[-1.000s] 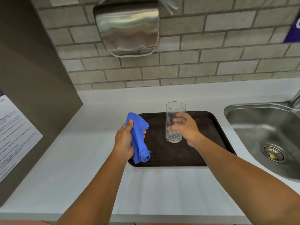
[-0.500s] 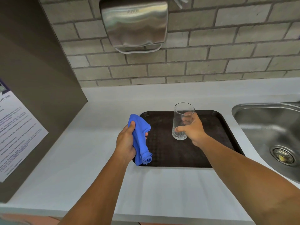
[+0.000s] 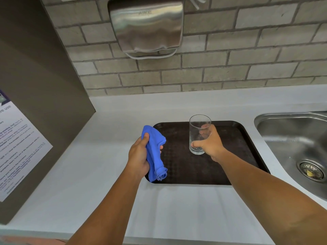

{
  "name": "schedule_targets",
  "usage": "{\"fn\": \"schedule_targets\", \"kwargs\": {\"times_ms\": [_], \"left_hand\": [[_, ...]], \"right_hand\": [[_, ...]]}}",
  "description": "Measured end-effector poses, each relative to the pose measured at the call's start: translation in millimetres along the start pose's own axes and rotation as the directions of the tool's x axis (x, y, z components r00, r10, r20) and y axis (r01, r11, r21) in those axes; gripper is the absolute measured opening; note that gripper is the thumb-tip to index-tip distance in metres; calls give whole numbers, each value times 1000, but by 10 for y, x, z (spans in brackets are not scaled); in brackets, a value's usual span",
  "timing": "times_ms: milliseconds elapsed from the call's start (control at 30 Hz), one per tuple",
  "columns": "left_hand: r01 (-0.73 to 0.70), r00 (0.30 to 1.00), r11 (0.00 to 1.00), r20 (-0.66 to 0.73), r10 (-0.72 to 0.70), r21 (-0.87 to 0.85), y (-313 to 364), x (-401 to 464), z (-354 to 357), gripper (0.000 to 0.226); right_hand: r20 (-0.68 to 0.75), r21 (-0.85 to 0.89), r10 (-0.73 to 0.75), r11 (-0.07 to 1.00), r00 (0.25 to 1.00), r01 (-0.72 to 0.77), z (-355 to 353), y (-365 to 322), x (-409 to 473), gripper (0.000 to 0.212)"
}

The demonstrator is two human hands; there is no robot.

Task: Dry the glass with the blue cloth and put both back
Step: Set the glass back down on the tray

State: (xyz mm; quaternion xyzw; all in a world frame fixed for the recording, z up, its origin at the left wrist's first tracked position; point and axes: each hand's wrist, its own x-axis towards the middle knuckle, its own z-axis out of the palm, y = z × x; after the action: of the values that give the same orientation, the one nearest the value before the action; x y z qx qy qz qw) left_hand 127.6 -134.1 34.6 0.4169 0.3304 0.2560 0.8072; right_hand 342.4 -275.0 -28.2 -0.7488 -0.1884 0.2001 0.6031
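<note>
A clear drinking glass [image 3: 198, 128] is upright over the middle of a dark brown tray [image 3: 235, 149]. My right hand [image 3: 210, 144] grips its lower half, thumb in front and fingers behind; whether its base touches the tray I cannot tell. A bunched blue cloth [image 3: 155, 154] hangs over the tray's left edge, held in my left hand [image 3: 138, 156], a short gap to the left of the glass.
The tray lies on a pale grey counter [image 3: 177, 206]. A steel sink [image 3: 299, 145] with a drain is at the right. A brown panel with a printed notice [image 3: 19, 142] stands at the left. A steel hand dryer [image 3: 146, 25] hangs on the brick wall.
The view has shifted a little. Both hands keep their hold; the glass sits slightly higher and further right in view, upright as before. The cloth stays beside it.
</note>
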Motion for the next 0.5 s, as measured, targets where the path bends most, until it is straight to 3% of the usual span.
{"fn": "schedule_targets", "kwargs": {"times_ms": [167,233,267,333,367,433,500], "left_hand": [[-3,1000,1000,30,3,9,7,5,-4,33],[-4,999,1000,46,3,19,10,10,-8,34],[-5,998,1000,55,4,23,13,16,-9,35],[-4,997,1000,76,2,25,26,27,-10,35],[-2,996,1000,90,-1,29,32,33,-9,35],[6,992,999,123,-11,41,41,36,-1,35],[13,987,999,160,-21,53,61,31,15,37]], "right_hand": [[42,-87,3,996,999,1,-62,-51,-69,93],[-34,-82,-14,997,999,11,-59,-81,-224,101],[-147,-61,-31,998,989,22,-33,-85,-343,95],[-386,40,-60,996,921,82,73,-46,-647,63],[-425,109,-60,987,903,117,142,-30,-805,48],[-349,185,-57,974,936,128,290,-46,-1033,36],[-191,157,-79,981,978,110,412,-186,-1117,27]]}}
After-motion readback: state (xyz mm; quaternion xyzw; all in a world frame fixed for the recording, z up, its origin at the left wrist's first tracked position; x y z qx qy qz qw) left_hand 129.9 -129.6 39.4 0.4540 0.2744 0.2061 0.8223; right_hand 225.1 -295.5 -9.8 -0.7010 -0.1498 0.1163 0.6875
